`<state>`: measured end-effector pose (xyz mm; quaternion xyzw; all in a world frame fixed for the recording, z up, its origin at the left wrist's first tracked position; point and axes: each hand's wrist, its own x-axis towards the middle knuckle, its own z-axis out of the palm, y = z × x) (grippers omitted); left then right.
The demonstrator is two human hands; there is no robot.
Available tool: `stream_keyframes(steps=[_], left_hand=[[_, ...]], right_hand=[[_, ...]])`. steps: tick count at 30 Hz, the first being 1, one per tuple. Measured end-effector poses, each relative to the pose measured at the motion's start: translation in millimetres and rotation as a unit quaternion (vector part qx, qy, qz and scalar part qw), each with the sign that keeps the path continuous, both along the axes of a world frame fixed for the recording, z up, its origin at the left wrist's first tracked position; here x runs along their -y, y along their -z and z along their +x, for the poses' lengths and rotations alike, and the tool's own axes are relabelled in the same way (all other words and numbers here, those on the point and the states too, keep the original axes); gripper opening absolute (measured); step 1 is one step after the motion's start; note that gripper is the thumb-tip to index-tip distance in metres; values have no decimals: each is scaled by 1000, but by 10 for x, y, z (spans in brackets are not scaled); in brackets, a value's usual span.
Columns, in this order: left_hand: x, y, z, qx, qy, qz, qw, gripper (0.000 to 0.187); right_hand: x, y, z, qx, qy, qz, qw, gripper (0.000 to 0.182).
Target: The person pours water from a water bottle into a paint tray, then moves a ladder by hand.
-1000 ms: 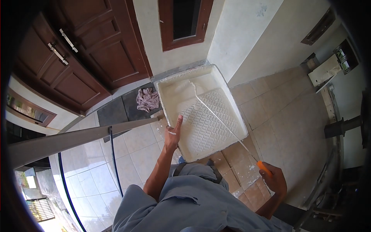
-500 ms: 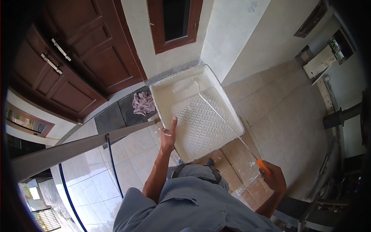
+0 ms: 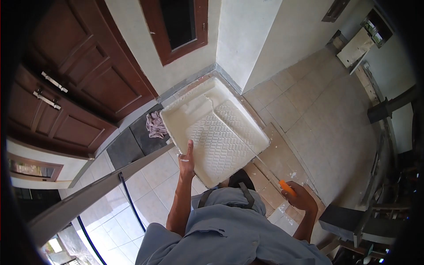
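A large paint tray (image 3: 219, 174), coated in cream-white paint with a ribbed slope, is at the middle of the view. My left hand (image 3: 187, 163) grips its left rim, thumb over the edge and a white smear on a finger; the other fingers are hidden under the rim. My right hand (image 3: 300, 197) is wrapped round the orange handle of a paint roller (image 3: 287, 188), to the right of the tray. The roller's thin, paint-coated rod crosses the tray's right rim and bends near the far end. Its roller head is hard to make out against the white paint.
Brown wooden doors (image 3: 84, 66) stand at the left, with a crumpled cloth (image 3: 156, 124) on dark tiles below. A grey beam (image 3: 101, 190) slants in from the lower left. Dark furniture (image 3: 353, 221) stands at the right. Paint-spotted cardboard (image 3: 278, 150) lies beside the tray.
The tray, with my left hand on it, has shifted left and slightly down in the view, as has the background. My right hand and the roller handle have moved left, nearer the tray.
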<state>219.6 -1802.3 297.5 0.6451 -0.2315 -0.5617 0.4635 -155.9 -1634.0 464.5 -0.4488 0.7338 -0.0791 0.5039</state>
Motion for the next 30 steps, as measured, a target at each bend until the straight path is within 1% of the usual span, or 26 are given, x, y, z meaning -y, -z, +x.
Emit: stream_keyframes(steps=[3,6,9,12,13,15,18,21,23,24,26,27,28,29,30], left_hand=[[46,78,-4,-4,-3,39,999,77],[111,262,-38,-26,-12,14,999,77],[256,354,-126,-34,-30,13,999,75],[451,476,-228,-40,-38,-4,998,73],[543,531,-248,-43,-39,-11,998,72],[821,745,-301,-22,-38,10,999,72],[1114,1044,-412,-3,-37,55,998,71],[1482,1469,-532,5,-35,64,997,70],[1713,1820,-597,16,-36,72,997,70],[1847,2056,-613,21,-29,94,995,70],[2000,2495,-657,34,-13,157,987,71],[2080,2819,-671,51,3,171,984,69],[2109,3184,-648,66,21,186,980,68],[2131,3454,-687,81,41,206,974,66],[2138,3728,-740,67,44,207,975,70]], right_hand=[[138,137,41,7,-17,46,999,44],[297,382,23,31,-51,61,996,52],[623,406,13,23,-68,100,992,61],[1015,899,-205,-6,-64,-10,998,69],[1242,1053,-205,13,-30,-45,998,70],[1942,1394,-198,48,32,-116,992,71],[2910,2161,-84,34,-14,-140,989,73],[3612,2966,-35,-75,-61,-184,978,71],[4077,3235,-28,3,-61,-157,986,68],[4295,3400,-10,42,-57,-141,987,67],[4543,3814,-63,42,-32,-92,994,63],[4638,4073,-135,36,-22,-71,997,62],[4620,4415,-155,7,-7,-108,994,54],[4603,4688,-208,5,12,-121,993,52],[4612,4966,-265,1,32,-132,991,49]])
